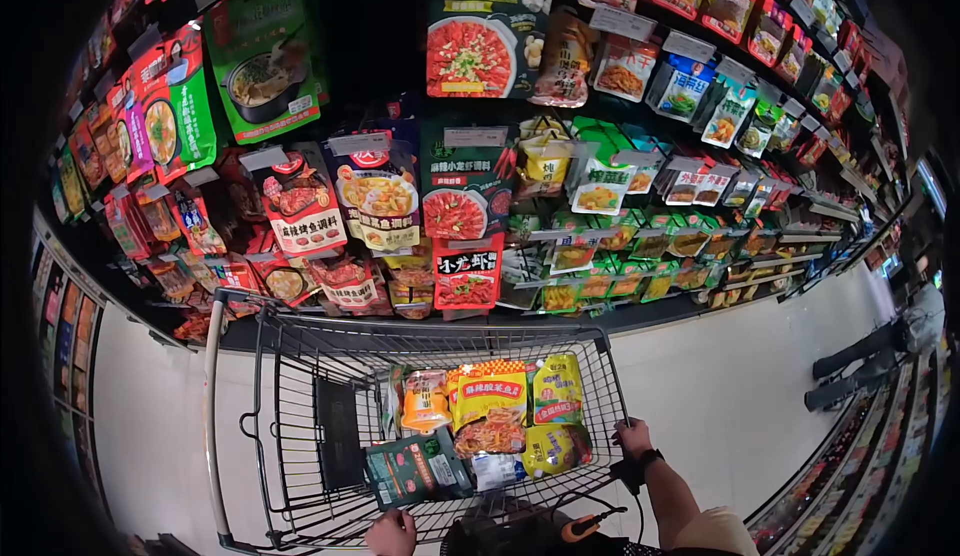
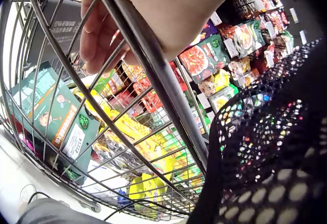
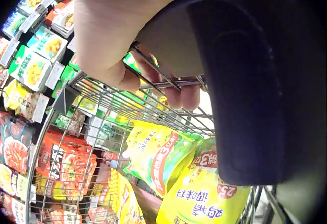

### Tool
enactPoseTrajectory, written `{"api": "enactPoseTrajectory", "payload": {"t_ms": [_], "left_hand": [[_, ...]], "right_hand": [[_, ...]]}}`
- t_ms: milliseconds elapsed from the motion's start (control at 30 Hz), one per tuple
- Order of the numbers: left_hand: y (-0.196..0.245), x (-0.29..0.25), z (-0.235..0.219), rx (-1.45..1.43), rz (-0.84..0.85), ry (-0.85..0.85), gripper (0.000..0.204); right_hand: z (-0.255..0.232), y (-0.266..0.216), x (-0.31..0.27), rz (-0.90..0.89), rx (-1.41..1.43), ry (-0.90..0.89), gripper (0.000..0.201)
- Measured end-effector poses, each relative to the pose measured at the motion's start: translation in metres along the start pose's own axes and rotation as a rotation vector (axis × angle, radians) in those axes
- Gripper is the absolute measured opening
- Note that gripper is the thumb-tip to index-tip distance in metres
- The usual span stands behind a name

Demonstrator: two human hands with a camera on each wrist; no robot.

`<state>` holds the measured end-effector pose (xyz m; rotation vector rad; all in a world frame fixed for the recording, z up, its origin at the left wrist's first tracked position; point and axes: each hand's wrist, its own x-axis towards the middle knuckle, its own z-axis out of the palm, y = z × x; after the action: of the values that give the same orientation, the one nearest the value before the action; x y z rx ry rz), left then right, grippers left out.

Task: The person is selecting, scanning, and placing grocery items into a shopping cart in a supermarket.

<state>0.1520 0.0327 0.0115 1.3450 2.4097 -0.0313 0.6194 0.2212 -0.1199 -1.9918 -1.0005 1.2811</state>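
A wire shopping cart (image 1: 590, 341) stands in front of me. My left hand (image 1: 391, 533) holds its near rim; in the left wrist view the fingers of that hand (image 2: 168, 9) bend over the dark rim bar (image 2: 153, 71) into the basket. My right hand (image 1: 634, 441) grips the right side rim, with thumb and fingers round the wires in the right wrist view (image 3: 117, 35). Inside lie a dark green packet (image 1: 418, 469), a yellow-and-red packet (image 1: 492, 406), an orange packet (image 1: 427, 401) and yellow pouches (image 1: 552, 449), one printed side up (image 3: 204, 193).
Shelves hung with seasoning packets (image 1: 470, 186) rise just beyond the cart. A pale floor (image 1: 720, 386) runs along the right, with another shelf row (image 1: 850, 456) beyond. A person's dark-clothed legs (image 1: 860, 361) show at far right. A cable (image 1: 640, 511) hangs by my right arm.
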Motion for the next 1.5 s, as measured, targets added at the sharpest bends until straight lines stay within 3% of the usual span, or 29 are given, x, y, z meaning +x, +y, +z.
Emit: {"api": "enactPoseTrajectory", "payload": {"t_ms": [200,333,400,467,533,733,800,900,1067,1133,1200,1333,1500], "left_hand": [[0.013,-0.004,0.019,0.023,0.064,-0.001,0.035],[0.025,-0.004,0.041,0.048,0.021,-0.001,0.036],[0.031,-0.01,0.045,-0.003,-0.024,0.097,0.033],[0.025,0.004,0.049,-0.041,0.023,0.337,0.027],[0.038,-0.02,0.047,-0.139,-0.008,0.449,0.028],[0.05,-0.025,0.073,-0.102,0.006,0.594,0.033],[0.058,-0.028,0.068,-0.21,-0.081,0.528,0.032],[0.077,-0.029,0.054,-0.165,-0.059,0.591,0.032],[0.1,-0.045,0.062,-0.118,-0.068,0.528,0.031],[0.106,-0.042,0.067,-0.092,-0.052,0.516,0.03],[0.115,-0.047,0.072,-0.075,-0.022,0.472,0.03],[0.142,-0.054,0.071,-0.02,-0.007,0.37,0.029],[0.173,-0.057,0.074,-0.062,0.018,0.362,0.027]], "right_hand": [[-0.026,0.013,0.009,0.021,-0.046,-0.005,0.02],[-0.044,0.025,0.034,0.05,0.018,-0.148,0.022],[-0.049,0.032,0.04,-0.006,0.022,-0.209,0.022],[-0.042,0.036,0.04,0.013,0.042,-0.238,0.021],[-0.048,0.052,0.038,-0.015,0.01,-0.243,0.021],[-0.081,0.068,0.045,-0.041,-0.041,-0.289,0.028],[-0.091,0.056,0.042,-0.079,-0.143,-0.329,0.03],[-0.089,0.052,0.047,-0.082,-0.204,-0.309,0.029],[-0.107,0.094,0.064,-0.157,-0.173,-0.275,0.028],[-0.12,0.067,0.061,-0.134,-0.162,-0.274,0.027],[-0.132,0.066,0.057,-0.099,0.029,-0.274,0.026],[-0.158,0.074,0.065,-0.07,0.034,-0.27,0.025],[-0.184,0.084,0.085,-0.02,0.211,-0.28,0.021]]}}
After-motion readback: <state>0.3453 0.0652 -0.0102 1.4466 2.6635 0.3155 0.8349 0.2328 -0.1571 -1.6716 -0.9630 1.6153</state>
